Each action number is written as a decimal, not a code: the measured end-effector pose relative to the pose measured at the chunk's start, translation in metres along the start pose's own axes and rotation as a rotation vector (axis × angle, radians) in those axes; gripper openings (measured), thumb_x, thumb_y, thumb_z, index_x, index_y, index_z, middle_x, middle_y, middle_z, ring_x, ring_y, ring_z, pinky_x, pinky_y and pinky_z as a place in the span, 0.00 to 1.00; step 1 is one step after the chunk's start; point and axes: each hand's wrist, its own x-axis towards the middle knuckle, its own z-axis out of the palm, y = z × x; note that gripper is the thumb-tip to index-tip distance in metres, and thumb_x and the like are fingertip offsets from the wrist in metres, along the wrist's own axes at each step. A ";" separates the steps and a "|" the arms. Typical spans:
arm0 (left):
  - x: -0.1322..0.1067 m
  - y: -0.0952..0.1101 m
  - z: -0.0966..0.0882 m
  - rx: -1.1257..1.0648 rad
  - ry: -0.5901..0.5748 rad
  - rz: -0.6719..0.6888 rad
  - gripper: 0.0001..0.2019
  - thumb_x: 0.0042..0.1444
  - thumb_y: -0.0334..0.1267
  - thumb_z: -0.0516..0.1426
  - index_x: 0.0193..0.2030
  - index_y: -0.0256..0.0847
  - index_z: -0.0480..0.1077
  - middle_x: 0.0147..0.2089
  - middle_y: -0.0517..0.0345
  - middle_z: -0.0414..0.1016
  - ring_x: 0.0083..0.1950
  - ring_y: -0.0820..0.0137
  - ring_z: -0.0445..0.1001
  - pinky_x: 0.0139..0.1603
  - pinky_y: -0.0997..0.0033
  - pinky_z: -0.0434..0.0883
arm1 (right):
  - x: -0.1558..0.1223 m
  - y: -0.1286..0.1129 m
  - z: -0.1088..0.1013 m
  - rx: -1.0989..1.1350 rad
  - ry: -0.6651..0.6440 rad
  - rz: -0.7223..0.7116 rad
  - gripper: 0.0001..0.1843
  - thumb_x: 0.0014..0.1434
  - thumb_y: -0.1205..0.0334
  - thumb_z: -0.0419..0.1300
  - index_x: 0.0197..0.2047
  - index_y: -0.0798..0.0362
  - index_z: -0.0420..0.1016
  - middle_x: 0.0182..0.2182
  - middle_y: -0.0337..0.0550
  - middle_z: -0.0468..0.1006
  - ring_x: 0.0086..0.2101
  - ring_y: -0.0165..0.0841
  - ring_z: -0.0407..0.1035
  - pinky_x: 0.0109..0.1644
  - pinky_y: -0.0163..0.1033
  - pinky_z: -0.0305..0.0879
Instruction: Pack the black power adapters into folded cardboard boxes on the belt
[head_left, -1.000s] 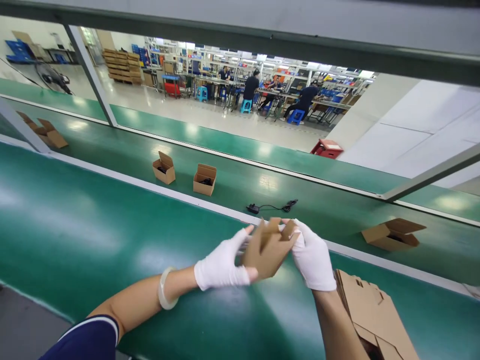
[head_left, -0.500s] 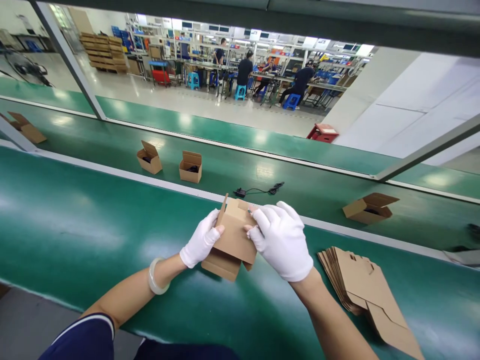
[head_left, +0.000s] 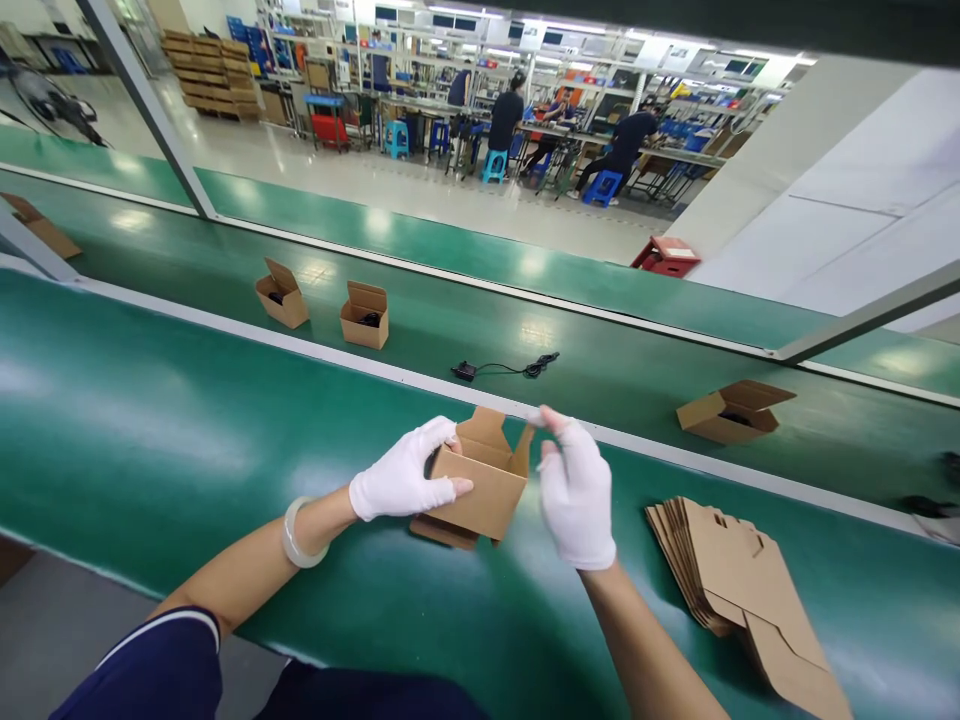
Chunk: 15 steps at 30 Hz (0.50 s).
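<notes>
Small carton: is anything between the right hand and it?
Nothing visible. The left hand grips the small carton by its left side, and the right hand is close beside its raised right flap with only air between.

Green belt [head_left: 150, 430], flat carton stack [head_left: 724, 572] at right

One head-worn camera looks forward and down, close behind the left grip [head_left: 401, 483] and right grip [head_left: 576, 495], which sit low at mid-frame. Beyond them it faces across the conveyor belt [head_left: 600, 375] toward distant tables [head_left: 667, 153].
</notes>
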 end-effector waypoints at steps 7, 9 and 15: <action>0.003 -0.006 0.007 0.072 -0.009 0.276 0.15 0.49 0.45 0.59 0.37 0.41 0.59 0.57 0.45 0.60 0.51 0.60 0.69 0.46 0.60 0.69 | 0.000 0.007 0.007 1.020 -0.589 0.591 0.27 0.55 0.50 0.58 0.57 0.46 0.63 0.56 0.45 0.67 0.54 0.42 0.63 0.55 0.47 0.62; 0.004 -0.006 0.008 0.088 -0.019 0.300 0.15 0.49 0.45 0.59 0.36 0.41 0.59 0.59 0.45 0.60 0.52 0.59 0.69 0.47 0.60 0.69 | -0.003 0.008 0.011 1.066 -0.605 0.642 0.31 0.48 0.54 0.65 0.56 0.48 0.64 0.54 0.46 0.70 0.52 0.43 0.65 0.54 0.47 0.62; 0.004 -0.008 0.008 0.029 0.046 0.418 0.15 0.50 0.42 0.59 0.40 0.42 0.58 0.45 0.51 0.71 0.42 0.67 0.72 0.41 0.66 0.69 | 0.010 0.015 0.003 0.903 -0.700 0.639 0.36 0.46 0.51 0.65 0.58 0.50 0.63 0.55 0.48 0.68 0.51 0.41 0.65 0.55 0.47 0.61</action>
